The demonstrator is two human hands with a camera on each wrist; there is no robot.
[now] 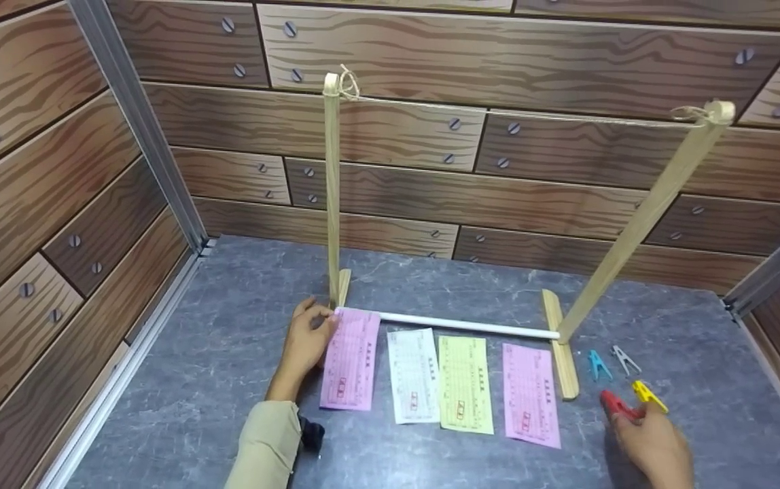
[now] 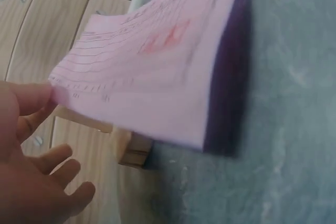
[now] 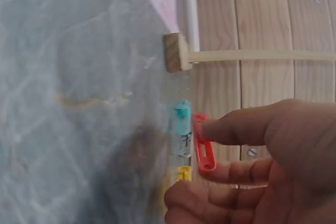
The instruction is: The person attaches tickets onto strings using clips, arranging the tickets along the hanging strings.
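My left hand (image 1: 308, 334) pinches a pink paper slip (image 1: 351, 360) by its upper left corner, beside the foot of the left post. In the left wrist view the slip (image 2: 142, 72) is lifted off the table with a dark shadow under it. My right hand (image 1: 655, 441) holds a red clothespin (image 1: 619, 405) between thumb and fingers; the right wrist view shows the red clothespin (image 3: 203, 142) above the table. Close by lie a yellow clothespin (image 1: 649, 396), a blue clothespin (image 1: 598, 365) and a grey clothespin (image 1: 626, 360).
A wooden stand has a left post (image 1: 333, 197), a right post (image 1: 645, 224), a string (image 1: 519, 117) tied between their tops and a white rod (image 1: 465, 324) low down. A white slip (image 1: 414, 375), a yellow slip (image 1: 465, 384) and another pink slip (image 1: 530, 394) lie before it.
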